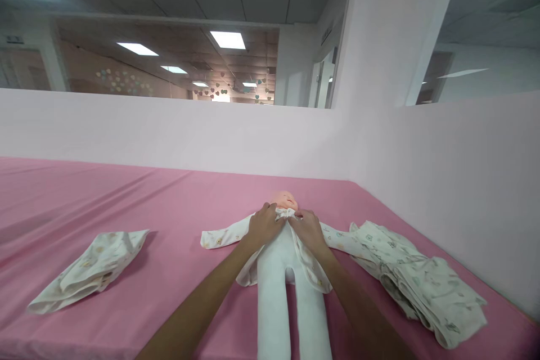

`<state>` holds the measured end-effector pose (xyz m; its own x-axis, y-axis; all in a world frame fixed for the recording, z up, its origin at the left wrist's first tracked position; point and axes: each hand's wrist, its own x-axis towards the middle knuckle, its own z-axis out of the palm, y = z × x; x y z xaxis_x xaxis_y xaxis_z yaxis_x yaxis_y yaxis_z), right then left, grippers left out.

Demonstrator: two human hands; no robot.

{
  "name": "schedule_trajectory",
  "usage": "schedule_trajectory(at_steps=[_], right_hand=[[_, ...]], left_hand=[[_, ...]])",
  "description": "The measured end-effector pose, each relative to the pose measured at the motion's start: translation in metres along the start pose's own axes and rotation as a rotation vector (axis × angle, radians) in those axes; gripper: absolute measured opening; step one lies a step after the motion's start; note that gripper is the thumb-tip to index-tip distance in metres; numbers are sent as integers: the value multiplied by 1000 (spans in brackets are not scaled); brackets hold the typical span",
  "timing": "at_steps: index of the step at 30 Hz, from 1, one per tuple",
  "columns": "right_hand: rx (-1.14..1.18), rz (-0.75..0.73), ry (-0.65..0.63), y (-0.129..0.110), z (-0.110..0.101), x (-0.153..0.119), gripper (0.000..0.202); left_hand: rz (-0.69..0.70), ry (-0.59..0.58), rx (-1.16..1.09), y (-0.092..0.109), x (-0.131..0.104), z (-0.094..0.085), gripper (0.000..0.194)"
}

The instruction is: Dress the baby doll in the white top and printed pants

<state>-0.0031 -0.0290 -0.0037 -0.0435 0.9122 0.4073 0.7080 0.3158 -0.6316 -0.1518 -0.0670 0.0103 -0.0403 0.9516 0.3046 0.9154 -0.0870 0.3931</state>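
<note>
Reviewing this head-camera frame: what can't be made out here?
- Fastening at the doll's collar: hidden under the left hand and right hand; snaps or ties unclear.
- Doll's feet: cut off by the bottom edge.
- Doll's face: too small.
- Folded pile on the right: garment count unclear.
- Folded cloth on the left: its type unclear.

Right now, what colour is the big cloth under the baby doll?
Pink cloth, plain with no pattern; the head view shows it.

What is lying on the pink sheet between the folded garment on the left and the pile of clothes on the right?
In the head view, a baby doll in a patterned top lies between them, with the left hand and right hand at its collar.
</note>
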Motion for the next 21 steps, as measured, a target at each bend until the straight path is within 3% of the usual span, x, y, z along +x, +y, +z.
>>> schedule_trajectory(at_steps=[5, 13, 16, 21], right_hand=[[-131, 27, -45, -16, 4, 7, 30], [-184, 65, 21, -38, 12, -3, 30], [-104, 40, 79, -32, 13, 0, 17], [119, 44, 101, -10, 15, 9, 29]], left_hand=[[40, -24, 75, 8, 18, 9, 30], [22, -7, 20, -7, 20, 13, 27], [7, -6, 3, -7, 22, 14, 27], [1, -4, -33, -6, 23, 15, 28]])
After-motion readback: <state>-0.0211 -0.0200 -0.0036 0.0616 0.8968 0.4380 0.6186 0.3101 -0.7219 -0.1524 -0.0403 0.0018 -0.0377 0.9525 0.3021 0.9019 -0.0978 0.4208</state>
